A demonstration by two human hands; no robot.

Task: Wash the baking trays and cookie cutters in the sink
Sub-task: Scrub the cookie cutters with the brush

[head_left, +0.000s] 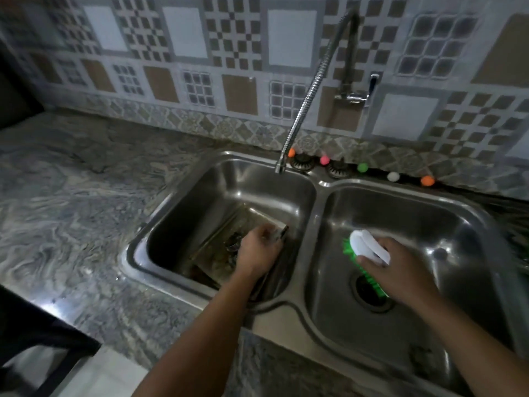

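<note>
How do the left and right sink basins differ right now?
The left basin holds a dirty baking tray lying tilted; the right basin holds no dishes and its drain shows. The faucet spout hangs over the left basin, not the right. The left hand grips the tray's edge in the left basin; the right hand holds a green-bristled brush over the right. Both are stainless steel.
</note>
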